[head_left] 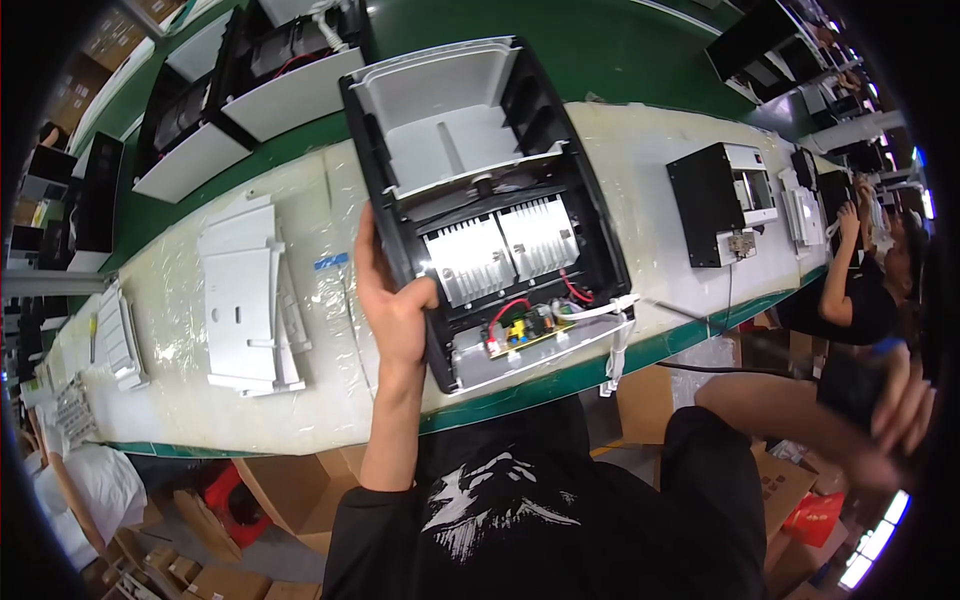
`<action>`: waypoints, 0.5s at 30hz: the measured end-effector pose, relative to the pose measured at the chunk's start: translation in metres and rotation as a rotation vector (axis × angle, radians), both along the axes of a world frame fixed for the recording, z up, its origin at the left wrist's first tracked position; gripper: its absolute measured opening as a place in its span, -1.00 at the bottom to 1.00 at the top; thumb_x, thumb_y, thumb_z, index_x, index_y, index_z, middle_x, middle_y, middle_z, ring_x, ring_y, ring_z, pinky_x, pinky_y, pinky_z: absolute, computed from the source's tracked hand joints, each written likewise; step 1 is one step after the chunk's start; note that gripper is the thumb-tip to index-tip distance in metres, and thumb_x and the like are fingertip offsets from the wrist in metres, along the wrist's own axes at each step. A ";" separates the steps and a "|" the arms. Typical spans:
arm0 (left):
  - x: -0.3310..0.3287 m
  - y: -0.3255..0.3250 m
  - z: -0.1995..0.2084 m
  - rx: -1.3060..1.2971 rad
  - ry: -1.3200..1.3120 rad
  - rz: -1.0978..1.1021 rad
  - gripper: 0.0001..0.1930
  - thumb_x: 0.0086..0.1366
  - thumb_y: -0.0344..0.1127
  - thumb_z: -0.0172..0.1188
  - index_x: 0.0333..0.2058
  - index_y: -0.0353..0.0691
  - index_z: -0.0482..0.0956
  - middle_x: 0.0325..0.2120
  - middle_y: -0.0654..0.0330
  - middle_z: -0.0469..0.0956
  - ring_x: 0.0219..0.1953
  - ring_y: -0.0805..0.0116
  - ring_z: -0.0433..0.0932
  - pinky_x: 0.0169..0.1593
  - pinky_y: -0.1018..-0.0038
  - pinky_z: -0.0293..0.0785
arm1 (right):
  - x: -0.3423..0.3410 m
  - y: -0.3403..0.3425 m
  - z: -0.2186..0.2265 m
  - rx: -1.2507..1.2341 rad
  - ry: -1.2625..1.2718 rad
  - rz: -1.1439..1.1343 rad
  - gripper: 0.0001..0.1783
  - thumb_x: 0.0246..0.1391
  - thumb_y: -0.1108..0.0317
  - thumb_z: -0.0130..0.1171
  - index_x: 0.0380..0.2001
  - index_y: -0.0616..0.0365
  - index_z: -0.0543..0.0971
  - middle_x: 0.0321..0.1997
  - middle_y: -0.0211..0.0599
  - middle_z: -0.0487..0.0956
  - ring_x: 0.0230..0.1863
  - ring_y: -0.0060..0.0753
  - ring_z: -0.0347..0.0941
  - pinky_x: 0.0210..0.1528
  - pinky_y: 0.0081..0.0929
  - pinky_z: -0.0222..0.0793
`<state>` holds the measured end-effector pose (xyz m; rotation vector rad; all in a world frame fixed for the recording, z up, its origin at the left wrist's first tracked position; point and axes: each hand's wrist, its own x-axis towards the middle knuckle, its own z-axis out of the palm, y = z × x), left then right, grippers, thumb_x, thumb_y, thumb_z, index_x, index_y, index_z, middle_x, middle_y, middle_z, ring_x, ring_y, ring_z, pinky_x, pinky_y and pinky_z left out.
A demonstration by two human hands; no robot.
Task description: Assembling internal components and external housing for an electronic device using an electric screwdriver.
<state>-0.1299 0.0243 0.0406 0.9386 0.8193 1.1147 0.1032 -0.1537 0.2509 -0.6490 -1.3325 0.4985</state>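
A black and white appliance housing [455,110] lies open on the bench in front of me. Inside it are two finned silver metal plates [500,250] and, at the near end, a small circuit board [525,328] with red wires. My left hand [395,310] grips the housing's left side wall, thumb over the edge and fingers along the outside. A bundled white cable [617,345] hangs over its near right corner. Far out to the right, away from the housing, is my right hand [900,410]; motion blurs its fingers, and whether it holds anything cannot be made out.
White flat panels [240,300] are stacked at left. A black box-shaped unit [705,205] stands at right, near a thin dark rod [685,312]. Similar housings [290,95] line the green surface behind. Cardboard boxes [290,495] sit below the bench. A co-worker [850,290] works at far right.
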 end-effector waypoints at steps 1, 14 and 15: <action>0.003 0.000 0.002 -0.011 -0.033 -0.041 -0.08 -0.30 -0.70 -0.09 0.24 -0.37 0.08 -0.02 0.02 0.36 -0.24 0.38 0.42 -0.44 0.66 0.33 | -0.036 0.038 -0.008 0.050 0.025 0.056 -0.66 -0.05 0.19 0.07 -0.34 0.29 0.39 -0.49 -0.35 0.43 -0.58 -0.57 0.34 -0.45 -0.66 0.29; -0.011 0.004 -0.009 -0.013 -0.038 -0.099 -0.10 -0.18 -0.62 -0.03 0.27 -0.29 -0.02 -0.03 -0.06 0.29 -0.28 0.37 0.42 -0.46 0.62 0.37 | -0.133 0.026 -0.045 -0.150 -0.085 0.243 -0.82 -0.18 0.56 0.26 -0.63 0.17 0.42 -0.62 -0.21 0.53 -0.62 -0.37 0.49 -0.44 -0.56 0.52; -0.011 0.004 -0.012 -0.018 -0.026 -0.088 -0.10 -0.18 -0.62 -0.03 0.27 -0.29 -0.02 -0.03 -0.06 0.29 -0.28 0.37 0.42 -0.46 0.62 0.37 | -0.126 0.028 -0.056 -0.195 -0.170 0.320 -0.83 -0.15 0.56 0.23 -0.62 0.17 0.42 -0.60 -0.17 0.55 -0.63 -0.32 0.49 -0.43 -0.45 0.53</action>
